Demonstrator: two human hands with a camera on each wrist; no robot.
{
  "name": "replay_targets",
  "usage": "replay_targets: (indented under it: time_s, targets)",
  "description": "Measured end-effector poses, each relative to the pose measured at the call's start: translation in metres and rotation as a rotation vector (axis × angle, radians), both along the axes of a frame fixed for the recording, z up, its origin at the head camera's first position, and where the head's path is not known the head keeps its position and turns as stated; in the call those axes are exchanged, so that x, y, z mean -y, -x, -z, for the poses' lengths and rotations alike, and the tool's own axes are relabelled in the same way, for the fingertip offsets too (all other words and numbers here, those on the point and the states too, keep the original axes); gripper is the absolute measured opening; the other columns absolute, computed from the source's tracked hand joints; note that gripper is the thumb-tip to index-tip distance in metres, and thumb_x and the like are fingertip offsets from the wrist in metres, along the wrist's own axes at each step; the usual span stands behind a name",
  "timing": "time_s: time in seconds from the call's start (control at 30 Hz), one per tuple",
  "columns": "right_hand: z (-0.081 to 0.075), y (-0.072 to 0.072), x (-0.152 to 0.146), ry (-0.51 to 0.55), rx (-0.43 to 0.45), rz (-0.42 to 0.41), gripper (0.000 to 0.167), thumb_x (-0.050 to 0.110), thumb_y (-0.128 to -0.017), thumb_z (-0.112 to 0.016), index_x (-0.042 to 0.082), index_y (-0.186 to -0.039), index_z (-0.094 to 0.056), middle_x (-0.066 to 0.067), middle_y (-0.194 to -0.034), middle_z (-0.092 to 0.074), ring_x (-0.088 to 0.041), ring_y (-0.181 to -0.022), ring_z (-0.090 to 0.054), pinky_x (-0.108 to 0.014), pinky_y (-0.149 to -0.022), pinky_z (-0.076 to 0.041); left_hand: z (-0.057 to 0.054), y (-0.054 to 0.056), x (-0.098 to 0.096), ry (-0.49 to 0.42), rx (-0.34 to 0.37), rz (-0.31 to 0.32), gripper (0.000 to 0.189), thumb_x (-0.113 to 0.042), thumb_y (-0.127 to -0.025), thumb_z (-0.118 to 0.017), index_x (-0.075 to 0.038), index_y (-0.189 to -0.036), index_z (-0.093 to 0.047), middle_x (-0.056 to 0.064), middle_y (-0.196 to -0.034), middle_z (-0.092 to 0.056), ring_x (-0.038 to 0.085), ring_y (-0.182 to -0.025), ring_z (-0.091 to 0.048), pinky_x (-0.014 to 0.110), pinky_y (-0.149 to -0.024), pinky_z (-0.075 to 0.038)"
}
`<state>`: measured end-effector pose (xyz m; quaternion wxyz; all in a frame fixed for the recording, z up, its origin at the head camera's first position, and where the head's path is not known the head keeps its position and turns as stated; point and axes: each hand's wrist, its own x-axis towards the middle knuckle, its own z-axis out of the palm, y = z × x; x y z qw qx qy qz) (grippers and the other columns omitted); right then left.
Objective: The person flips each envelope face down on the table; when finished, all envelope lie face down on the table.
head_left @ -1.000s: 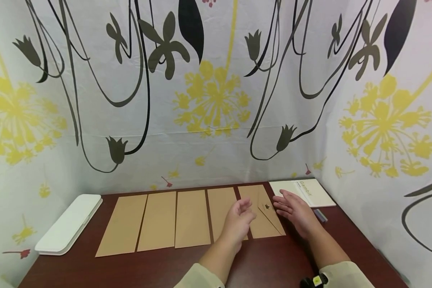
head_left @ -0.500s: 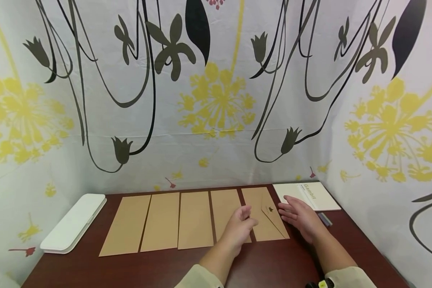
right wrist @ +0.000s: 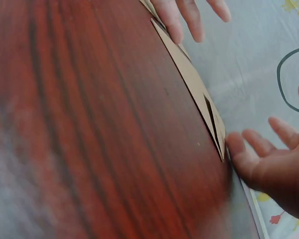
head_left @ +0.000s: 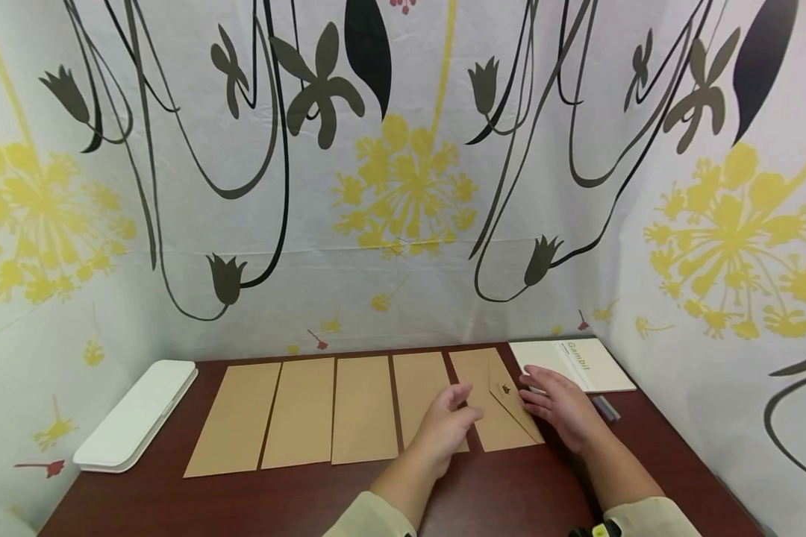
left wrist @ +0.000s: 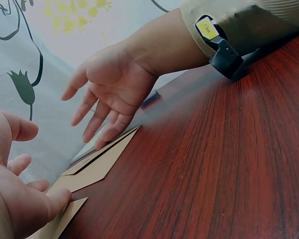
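Several brown kraft envelopes lie in a row on the dark red wooden table [head_left: 295, 500]. The rightmost envelope [head_left: 473, 373] shows its flap side, with a small dark crown print. In the right wrist view a dark gap shows along the flap [right wrist: 217, 122]. My right hand [head_left: 564, 410] is at that envelope's right edge, fingertips close to the flap side, fingers relaxed. My left hand [head_left: 439, 426] is over the neighbouring envelope [head_left: 416, 373], palm facing inward, thumb and fingers apart. Neither hand grips anything.
A white pad marked "Gambit" [head_left: 607, 365] lies at the back right, with a small grey block [head_left: 605, 408] beside it. A white flat case [head_left: 137, 418] stands at the left edge. Patterned cloth [head_left: 403, 298] encloses the table's back and sides.
The view has shifted slightly. The rightmost envelope has turned a little, its near edge sliding right. Both hands keep nearly the same place.
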<state>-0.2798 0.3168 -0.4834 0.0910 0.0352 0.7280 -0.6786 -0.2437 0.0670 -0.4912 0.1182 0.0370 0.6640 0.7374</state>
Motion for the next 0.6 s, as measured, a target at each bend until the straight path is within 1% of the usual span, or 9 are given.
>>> replay_targets:
  time_s: [0.07,0.13,0.23,0.33,0.4,0.47,0.53,0.6]
  targets:
    - [-0.0007,0.0006,0.0006,-0.066,0.0,0.016,0.079,0.054,-0.113,-0.045,-0.002,-0.166,-0.027,-0.032,-0.168,-0.037,-0.023,-0.135,-0.065,-0.031,-0.104,-0.06,-0.0008,-0.0002,0.0008,0.026,-0.01,-0.005,0.052,-0.021,-0.097,-0.072,-0.016,-0.148,-0.059,0.011,-0.163,-0.052,0.041,-0.154,-0.043,0.059,-0.121,-0.045]
    - [-0.0013,0.0006,0.0012,-0.12,0.004,0.017,0.078,0.054,-0.113,-0.044,-0.002,-0.165,-0.028,-0.034,-0.168,-0.036,-0.031,-0.14,-0.061,-0.034,-0.105,-0.06,-0.0016,-0.0005,0.0015,0.03,-0.01,-0.007,0.052,-0.022,-0.097,-0.072,-0.018,-0.147,-0.06,0.01,-0.162,-0.052,0.041,-0.155,-0.043,0.059,-0.122,-0.044]
    - [-0.0027,-0.0004,0.0032,-0.179,-0.001,-0.015,0.076,0.052,-0.114,-0.043,-0.003,-0.165,-0.03,-0.035,-0.167,-0.037,-0.041,-0.146,-0.056,-0.04,-0.107,-0.06,-0.0028,-0.0008,0.0022,0.024,-0.019,0.0,0.052,-0.021,-0.097,-0.072,-0.016,-0.147,-0.059,0.012,-0.162,-0.051,0.041,-0.154,-0.043,0.057,-0.12,-0.047]
    - [-0.0039,-0.0019,0.0059,-0.207,-0.011,-0.053,0.077,0.052,-0.113,-0.044,-0.003,-0.164,-0.03,-0.035,-0.166,-0.038,-0.045,-0.148,-0.053,-0.043,-0.11,-0.059,-0.003,-0.0009,0.0025,0.012,-0.019,0.0,0.052,-0.02,-0.096,-0.073,-0.016,-0.147,-0.06,0.012,-0.162,-0.051,0.041,-0.155,-0.042,0.055,-0.119,-0.048]
    - [-0.0044,-0.0028,0.007,-0.192,-0.011,-0.049,0.078,0.053,-0.112,-0.046,-0.003,-0.164,-0.03,-0.035,-0.166,-0.038,-0.044,-0.147,-0.055,-0.041,-0.109,-0.059,-0.0029,-0.0009,0.0028,0.016,-0.022,-0.003,0.052,-0.019,-0.096,-0.073,-0.016,-0.147,-0.06,0.012,-0.162,-0.052,0.041,-0.155,-0.042,0.056,-0.12,-0.048]
    - [-0.0046,-0.0033,0.0067,-0.156,0.0,-0.03,0.079,0.053,-0.112,-0.047,-0.003,-0.164,-0.029,-0.035,-0.166,-0.038,-0.038,-0.143,-0.06,-0.038,-0.107,-0.06,-0.0024,-0.0006,0.0031,0.022,-0.024,-0.009,0.052,-0.019,-0.096,-0.072,-0.017,-0.147,-0.06,0.011,-0.161,-0.052,0.042,-0.155,-0.041,0.057,-0.121,-0.046]
    - [-0.0046,-0.0035,0.0048,-0.103,0.013,-0.004,0.078,0.052,-0.112,-0.048,-0.003,-0.165,-0.029,-0.033,-0.166,-0.039,-0.029,-0.136,-0.065,-0.033,-0.103,-0.061,-0.0018,-0.0003,0.0035,0.03,-0.024,-0.013,0.052,-0.02,-0.096,-0.073,-0.018,-0.146,-0.061,0.01,-0.161,-0.053,0.042,-0.156,-0.041,0.058,-0.121,-0.045]
    - [-0.0048,-0.0031,0.0025,-0.052,0.02,0.02,0.077,0.05,-0.112,-0.05,-0.002,-0.165,-0.03,-0.029,-0.163,-0.045,-0.018,-0.128,-0.069,-0.028,-0.1,-0.061,-0.0014,0.0,0.0037,0.039,-0.025,-0.014,0.052,-0.02,-0.096,-0.073,-0.017,-0.147,-0.06,0.01,-0.16,-0.053,0.042,-0.156,-0.041,0.058,-0.122,-0.045]
